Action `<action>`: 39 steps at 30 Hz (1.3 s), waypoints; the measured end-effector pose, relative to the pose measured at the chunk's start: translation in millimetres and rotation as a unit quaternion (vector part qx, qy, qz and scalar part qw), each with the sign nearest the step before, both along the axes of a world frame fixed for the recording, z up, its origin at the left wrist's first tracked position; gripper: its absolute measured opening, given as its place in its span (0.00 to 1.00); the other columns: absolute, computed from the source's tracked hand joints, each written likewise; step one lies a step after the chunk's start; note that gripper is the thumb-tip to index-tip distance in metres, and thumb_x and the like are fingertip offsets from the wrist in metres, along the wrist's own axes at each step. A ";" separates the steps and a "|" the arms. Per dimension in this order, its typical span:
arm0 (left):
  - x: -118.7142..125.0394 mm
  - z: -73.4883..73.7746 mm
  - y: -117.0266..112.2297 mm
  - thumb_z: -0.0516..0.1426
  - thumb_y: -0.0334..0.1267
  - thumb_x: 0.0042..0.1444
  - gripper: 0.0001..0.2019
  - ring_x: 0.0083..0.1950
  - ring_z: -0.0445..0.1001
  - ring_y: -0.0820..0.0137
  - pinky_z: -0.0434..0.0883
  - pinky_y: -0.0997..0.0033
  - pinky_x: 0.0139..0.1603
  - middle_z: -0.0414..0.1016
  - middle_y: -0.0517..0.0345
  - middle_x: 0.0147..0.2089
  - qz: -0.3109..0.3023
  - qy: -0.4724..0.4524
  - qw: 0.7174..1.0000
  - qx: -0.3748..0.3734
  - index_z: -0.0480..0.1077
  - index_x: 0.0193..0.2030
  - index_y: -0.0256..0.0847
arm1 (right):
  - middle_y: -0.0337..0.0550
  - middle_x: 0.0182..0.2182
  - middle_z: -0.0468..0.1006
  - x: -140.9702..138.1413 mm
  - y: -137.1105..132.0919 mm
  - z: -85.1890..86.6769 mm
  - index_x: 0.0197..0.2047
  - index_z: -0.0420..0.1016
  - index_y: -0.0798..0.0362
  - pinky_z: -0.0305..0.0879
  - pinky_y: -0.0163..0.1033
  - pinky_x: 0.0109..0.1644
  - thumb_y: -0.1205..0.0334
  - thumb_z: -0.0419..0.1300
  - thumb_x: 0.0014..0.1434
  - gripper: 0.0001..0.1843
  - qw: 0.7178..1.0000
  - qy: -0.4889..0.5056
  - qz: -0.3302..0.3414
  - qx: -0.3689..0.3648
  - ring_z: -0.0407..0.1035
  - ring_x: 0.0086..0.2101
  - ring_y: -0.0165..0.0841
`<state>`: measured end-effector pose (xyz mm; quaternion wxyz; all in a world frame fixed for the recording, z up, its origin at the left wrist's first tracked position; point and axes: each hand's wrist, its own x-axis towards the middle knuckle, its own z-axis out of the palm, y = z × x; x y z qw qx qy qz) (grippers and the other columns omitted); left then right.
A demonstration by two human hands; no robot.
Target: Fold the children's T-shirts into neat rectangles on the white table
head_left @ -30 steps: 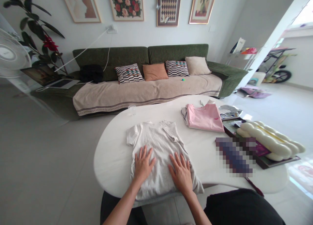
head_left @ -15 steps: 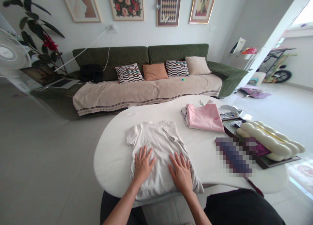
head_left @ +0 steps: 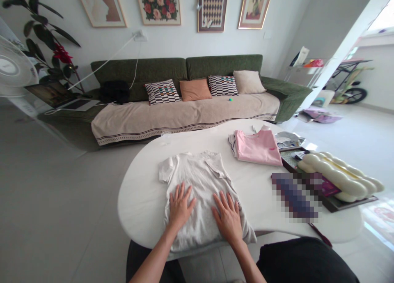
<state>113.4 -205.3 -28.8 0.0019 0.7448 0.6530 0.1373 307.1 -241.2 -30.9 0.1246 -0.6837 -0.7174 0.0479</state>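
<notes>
A light grey T-shirt (head_left: 200, 180) lies spread on the white table (head_left: 138, 201), its neck end toward the sofa and its hem hanging a little over the near edge. My left hand (head_left: 181, 207) rests flat on the left side of the shirt, fingers spread. Pressed flat on the right side is my right hand (head_left: 227, 215), its fingers also apart. The right sleeve is folded inward over the shirt, while the left one points outward. Some wrinkles run across the fabric between my hands.
Folded pink clothing (head_left: 258, 147) lies at the back right of the table. Beside it are a dark tray (head_left: 335, 207), a cream bubble-shaped object (head_left: 341, 174) and a blurred-out dark item (head_left: 295, 196). A green sofa (head_left: 138, 77) with cushions stands behind; a laptop (head_left: 80, 105) sits at its left.
</notes>
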 end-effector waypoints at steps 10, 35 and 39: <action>0.6 0.6 -1.0 0.47 0.46 0.59 0.23 0.65 0.47 0.57 0.51 0.46 0.60 0.51 0.55 0.65 0.001 0.008 1.000 0.010 0.54 0.62 0.51 | 0.37 0.62 0.52 -0.6 0.3 -0.5 0.61 0.55 0.43 0.40 0.55 0.60 0.52 0.43 0.61 0.25 1.000 0.003 0.001 0.007 0.40 0.61 0.42; -0.4 -3.1 0.7 0.47 0.47 0.59 0.24 0.65 0.47 0.56 0.51 0.45 0.59 0.52 0.54 0.65 -0.005 0.003 1.000 0.019 0.54 0.62 0.50 | 0.37 0.62 0.52 1.1 1.1 -4.0 0.61 0.55 0.43 0.40 0.55 0.60 0.51 0.43 0.61 0.25 1.000 0.002 0.004 0.014 0.41 0.61 0.42; -0.1 -2.3 0.5 0.47 0.47 0.58 0.24 0.65 0.47 0.57 0.52 0.45 0.59 0.52 0.54 0.65 -0.004 0.005 1.000 0.023 0.55 0.61 0.51 | 0.37 0.62 0.52 -0.1 0.5 -3.4 0.61 0.55 0.43 0.40 0.55 0.60 0.51 0.43 0.61 0.25 1.000 0.005 0.006 0.014 0.41 0.61 0.42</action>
